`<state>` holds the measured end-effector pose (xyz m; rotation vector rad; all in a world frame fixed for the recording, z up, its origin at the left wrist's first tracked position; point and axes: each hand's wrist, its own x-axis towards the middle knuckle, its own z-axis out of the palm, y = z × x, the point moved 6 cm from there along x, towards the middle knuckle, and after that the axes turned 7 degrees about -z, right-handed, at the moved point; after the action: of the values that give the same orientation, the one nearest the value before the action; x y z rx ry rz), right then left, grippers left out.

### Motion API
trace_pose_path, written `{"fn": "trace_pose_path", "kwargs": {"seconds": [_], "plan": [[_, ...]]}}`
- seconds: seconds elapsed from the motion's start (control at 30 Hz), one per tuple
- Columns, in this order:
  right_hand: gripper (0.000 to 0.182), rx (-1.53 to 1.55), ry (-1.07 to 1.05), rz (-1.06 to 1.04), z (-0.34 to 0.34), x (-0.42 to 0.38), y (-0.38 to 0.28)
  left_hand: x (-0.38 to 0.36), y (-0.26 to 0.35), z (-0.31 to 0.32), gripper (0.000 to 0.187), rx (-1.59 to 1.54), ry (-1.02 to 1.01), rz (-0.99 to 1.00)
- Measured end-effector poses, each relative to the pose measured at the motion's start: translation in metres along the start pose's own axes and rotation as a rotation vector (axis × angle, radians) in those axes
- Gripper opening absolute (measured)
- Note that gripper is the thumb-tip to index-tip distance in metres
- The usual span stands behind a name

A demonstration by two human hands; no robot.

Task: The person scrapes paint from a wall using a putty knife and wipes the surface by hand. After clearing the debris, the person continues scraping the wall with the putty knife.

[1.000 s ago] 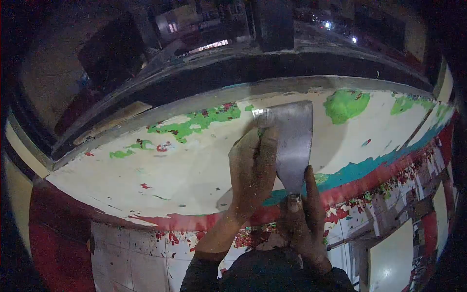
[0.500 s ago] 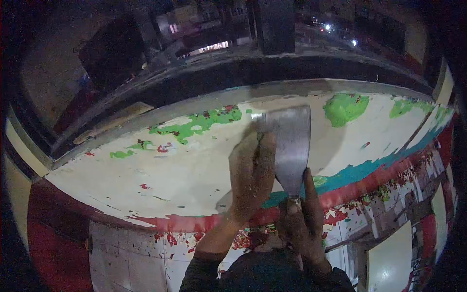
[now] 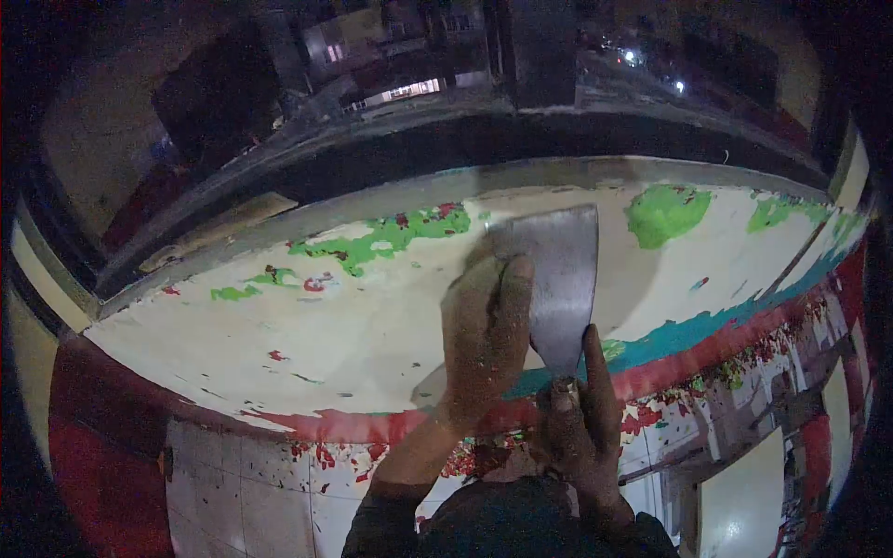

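A wide metal putty knife [image 3: 565, 279] stands with its broad blade edge up, in front of a cream wall strip [image 3: 391, 325] with patches of paint. My right hand [image 3: 588, 423] is closed around its handle below the blade, the thumb up on the neck and a finger along the blade's right side. Against the blade's left side is my left hand [image 3: 486, 335], closed on it with the thumb in view; its other fingertips are partly hidden. Green paint patches [image 3: 668, 216] with red specks remain on the cream surface beside the blade.
Above the strip runs a dark window frame [image 3: 400, 149], with lights behind it. A teal band [image 3: 688, 330] and a red edge [image 3: 353, 425] border the strip below. Red and green paint flakes [image 3: 484, 456] litter the tiled floor [image 3: 251, 484]. A pale panel [image 3: 744, 493] stands at lower right.
The view has shifted slightly, and the bright glint at the blade's upper left corner has faded. Both hands keep the same hold on the putty knife.
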<state>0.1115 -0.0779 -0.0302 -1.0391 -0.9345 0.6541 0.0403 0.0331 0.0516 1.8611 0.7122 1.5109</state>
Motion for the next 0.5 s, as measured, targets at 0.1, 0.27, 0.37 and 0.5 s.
{"fn": "trace_pose_path", "kwargs": {"seconds": [0.1,0.27,0.37,0.5], "plan": [[0.064,-0.029,0.003,0.015,-0.002,-0.001,0.001,-0.002,-0.003,0.002,0.027,0.007,-0.028,-0.048],[0.062,-0.014,0.005,-0.029,-0.003,-0.005,0.0,-0.006,-0.004,0.001,0.026,-0.003,-0.051,-0.126],[0.062,-0.129,-0.015,-0.068,-0.001,0.001,-0.001,-0.002,-0.001,0.001,0.024,0.093,0.004,0.054],[0.063,-0.071,-0.032,-0.018,-0.002,-0.001,-0.002,-0.004,-0.006,0.001,0.021,-0.019,-0.05,-0.1]]}}
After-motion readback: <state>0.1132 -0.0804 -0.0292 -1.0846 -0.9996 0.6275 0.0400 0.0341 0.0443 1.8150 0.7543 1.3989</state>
